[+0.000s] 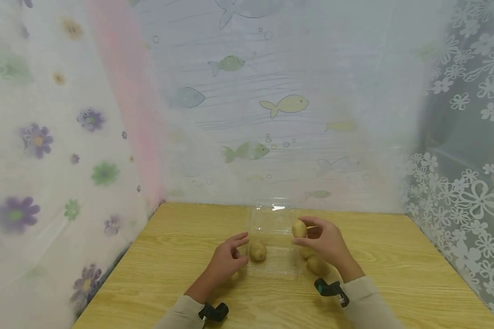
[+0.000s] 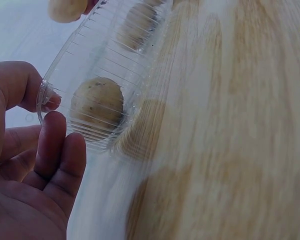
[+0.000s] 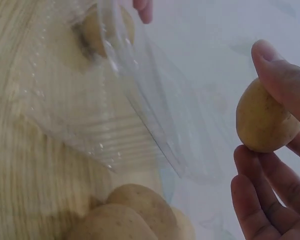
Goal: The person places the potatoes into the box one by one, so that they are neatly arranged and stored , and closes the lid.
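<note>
A clear plastic clamshell box (image 1: 277, 267) stands with its lid (image 1: 271, 219) folded back. One potato (image 1: 257, 251) lies inside at its left end. My left hand (image 1: 228, 258) is at that end, and in the left wrist view the thumb (image 2: 22, 82) and fingertips meet the rim's corner. With thumb and fingertips, my right hand (image 1: 323, 240) pinches a small potato (image 3: 262, 117) in the air by the box's right side. Below that hand, several potatoes (image 1: 318, 265) lie close together beside the box, partly hidden by the hand in the head view.
The wood-grain table (image 1: 181, 237) ends at a hanging plastic sheet printed with fish (image 1: 288, 104). A flowered sheet (image 1: 37, 141) hangs on the left and a white-flowered translucent one (image 1: 479, 201) on the right. Both wrists wear small black cameras (image 1: 328, 288).
</note>
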Demonstrator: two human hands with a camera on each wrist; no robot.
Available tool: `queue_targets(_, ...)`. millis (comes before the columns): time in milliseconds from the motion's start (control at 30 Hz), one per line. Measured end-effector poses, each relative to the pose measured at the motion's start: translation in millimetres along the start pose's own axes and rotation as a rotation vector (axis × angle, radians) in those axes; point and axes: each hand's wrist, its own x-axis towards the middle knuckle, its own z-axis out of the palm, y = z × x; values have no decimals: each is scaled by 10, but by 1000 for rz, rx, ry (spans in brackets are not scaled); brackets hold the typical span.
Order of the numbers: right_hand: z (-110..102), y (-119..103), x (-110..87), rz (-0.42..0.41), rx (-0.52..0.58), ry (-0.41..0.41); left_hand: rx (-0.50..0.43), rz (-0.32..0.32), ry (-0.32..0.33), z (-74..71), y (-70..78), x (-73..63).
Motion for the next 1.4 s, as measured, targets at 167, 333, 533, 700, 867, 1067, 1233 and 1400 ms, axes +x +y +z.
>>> queue_targets(167, 94, -38, -6, 20, -4, 9, 2, 4, 1, 8, 2, -4)
queue_targets(333, 168, -47, -12, 32, -32, 25, -2, 6, 2, 20, -5, -6)
queue_targets(533, 227, -41, -15, 51, 5, 57, -31, 4, 4, 20, 24, -26)
queue_targets(700, 254, -63, -29, 69, 26, 66, -13, 0, 5, 23, 34, -24)
queue_targets(867, 285, -91, -44, 61, 28, 44, 3, -3, 5, 22, 48, -16)
queue_targets(1067, 341, -66, -42, 33, -6, 45, 6, 1, 3, 23, 64, -22)
queue_targets(1233, 391, -40, -40, 35, -66, 68, 7, 12, 4, 26, 65, -40)
queue_targets(1400, 448, -38, -58, 32, -116, 85, 22, -4, 5, 22, 79, -81)
